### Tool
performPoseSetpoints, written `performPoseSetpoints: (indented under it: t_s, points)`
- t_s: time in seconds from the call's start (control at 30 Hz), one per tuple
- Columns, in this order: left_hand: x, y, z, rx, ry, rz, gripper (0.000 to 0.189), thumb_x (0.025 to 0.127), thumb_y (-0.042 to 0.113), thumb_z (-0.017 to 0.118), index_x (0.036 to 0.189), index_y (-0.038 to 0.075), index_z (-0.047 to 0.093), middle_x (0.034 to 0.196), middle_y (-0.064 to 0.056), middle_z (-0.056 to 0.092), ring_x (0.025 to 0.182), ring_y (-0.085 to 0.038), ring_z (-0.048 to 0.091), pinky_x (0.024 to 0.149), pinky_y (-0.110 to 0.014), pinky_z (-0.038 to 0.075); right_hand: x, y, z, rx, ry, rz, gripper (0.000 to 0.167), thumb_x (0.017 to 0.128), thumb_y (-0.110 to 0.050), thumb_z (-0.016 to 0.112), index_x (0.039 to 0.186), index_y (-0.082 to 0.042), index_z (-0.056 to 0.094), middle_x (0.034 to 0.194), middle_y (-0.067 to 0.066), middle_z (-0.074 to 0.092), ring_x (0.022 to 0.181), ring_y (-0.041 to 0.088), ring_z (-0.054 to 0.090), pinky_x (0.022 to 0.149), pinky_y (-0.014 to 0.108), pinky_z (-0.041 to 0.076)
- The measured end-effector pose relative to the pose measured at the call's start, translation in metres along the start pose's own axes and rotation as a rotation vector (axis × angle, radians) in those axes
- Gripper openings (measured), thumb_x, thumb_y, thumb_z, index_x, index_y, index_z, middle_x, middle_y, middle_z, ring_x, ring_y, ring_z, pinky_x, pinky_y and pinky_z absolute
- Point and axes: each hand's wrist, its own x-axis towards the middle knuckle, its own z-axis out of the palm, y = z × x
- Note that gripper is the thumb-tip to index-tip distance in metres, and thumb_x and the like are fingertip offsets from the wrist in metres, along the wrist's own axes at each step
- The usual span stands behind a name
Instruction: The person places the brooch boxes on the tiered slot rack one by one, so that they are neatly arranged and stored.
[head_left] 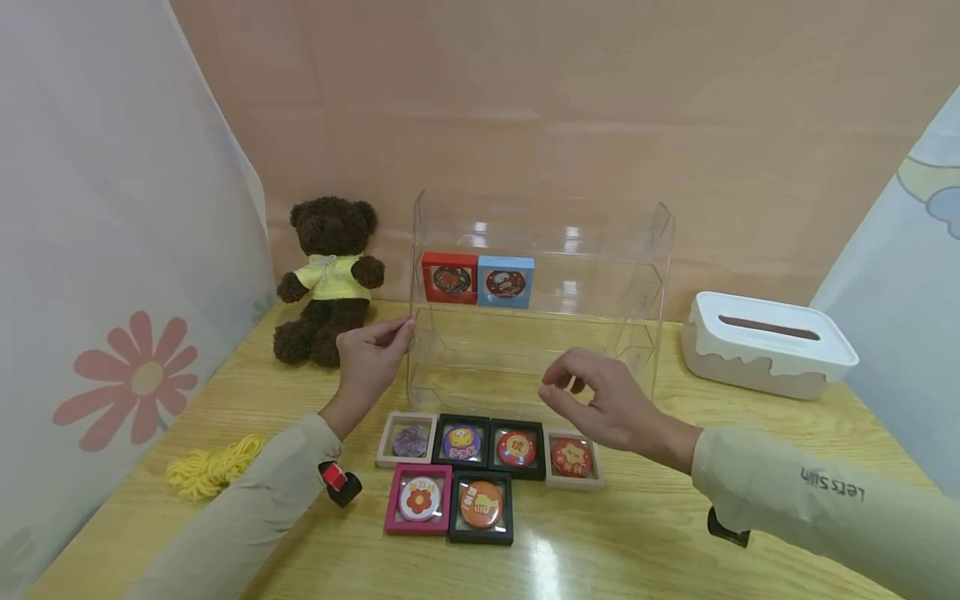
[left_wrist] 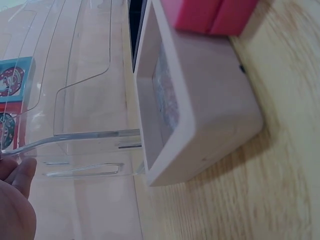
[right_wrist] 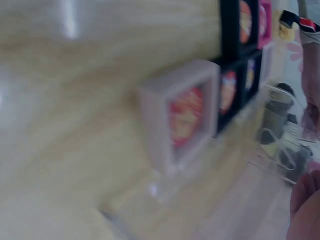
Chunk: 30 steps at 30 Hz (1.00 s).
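A clear tiered acrylic display rack (head_left: 600, 287) stands on the table. My left hand (head_left: 369, 358) pinches its left side edge; in the left wrist view the fingertips (left_wrist: 24, 175) meet that clear edge. My right hand (head_left: 603, 400) hovers before the rack's right half, fingers loosely curled, holding nothing. On an upper tier at the left, a red box (head_left: 450, 279) and a light blue box (head_left: 506, 282) sit side by side, each with a round badge. Framed badge boxes lie in front, among them a pale one with a red badge (head_left: 573, 458) below my right hand.
A brown teddy bear (head_left: 326, 283) in a yellow top sits left of the rack. Yellow cord (head_left: 213, 467) lies at the front left. At the right stands a white tissue box (head_left: 765, 350). More framed boxes, including a magenta one (head_left: 395, 527), lie near the front.
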Motion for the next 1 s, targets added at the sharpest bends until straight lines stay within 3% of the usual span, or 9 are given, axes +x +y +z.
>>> performPoseSetpoints:
  t_s: [0.17,0.37,0.57,0.73,0.97,1.0]
  points:
    - [0.0,0.003,0.0,-0.008,-0.003,-0.003,0.012,0.086,0.002,0.069,0.091,-0.008,0.073,0.076,-0.018,0.069,0.059,-0.028,0.068,0.052,-0.015,0.052,-0.033,0.007,0.002,0.048,-0.028,0.058,0.02,0.086,-0.001,0.065,0.09,-0.021,0.064,0.085,-0.013,0.059,0.074,0.006,0.056,0.059,0.026,0.051]
    - [-0.001,0.03,-0.003,-0.022,-0.012,-0.02,0.01,0.084,-0.009,0.066,0.09,-0.017,0.069,0.075,-0.026,0.067,0.059,-0.041,0.064,0.052,-0.012,0.05,-0.063,0.011,0.004,0.113,-0.065,0.097,0.022,0.085,0.001,0.066,0.091,-0.021,0.064,0.083,-0.012,0.06,0.07,0.007,0.057,0.055,0.024,0.051]
    - [0.001,0.037,-0.004,-0.005,-0.018,-0.031,0.01,0.085,-0.008,0.066,0.09,-0.016,0.069,0.071,-0.025,0.066,0.058,-0.04,0.064,0.051,-0.011,0.049,-0.087,0.018,0.005,0.135,-0.065,0.13,0.025,0.084,0.001,0.068,0.088,-0.023,0.064,0.08,-0.013,0.059,0.066,0.006,0.056,0.051,0.023,0.05]
    - [0.001,0.034,-0.004,-0.001,-0.006,-0.005,0.009,0.084,-0.008,0.066,0.089,-0.015,0.07,0.07,-0.024,0.066,0.056,-0.038,0.064,0.05,-0.011,0.048,-0.1,0.025,0.006,0.115,-0.054,0.143,0.023,0.082,0.0,0.072,0.084,-0.021,0.063,0.076,-0.014,0.058,0.061,0.005,0.055,0.049,0.022,0.049]
    - [0.0,-0.003,-0.001,-0.042,-0.002,0.012,0.012,0.087,0.005,0.069,0.092,-0.004,0.075,0.07,-0.013,0.069,0.055,-0.022,0.066,0.048,-0.017,0.051,-0.108,0.029,0.004,0.097,-0.136,0.273,0.013,0.085,-0.012,0.073,0.087,-0.017,0.061,0.077,-0.013,0.058,0.066,0.006,0.056,0.054,0.023,0.051]
    - [0.0,-0.003,0.0,-0.041,-0.001,0.014,0.012,0.087,0.005,0.069,0.092,-0.004,0.075,0.07,-0.013,0.069,0.055,-0.023,0.066,0.048,-0.017,0.05,-0.109,0.03,0.004,0.099,-0.15,0.28,0.014,0.085,-0.012,0.072,0.088,-0.018,0.06,0.078,-0.013,0.058,0.067,0.006,0.056,0.055,0.023,0.051]
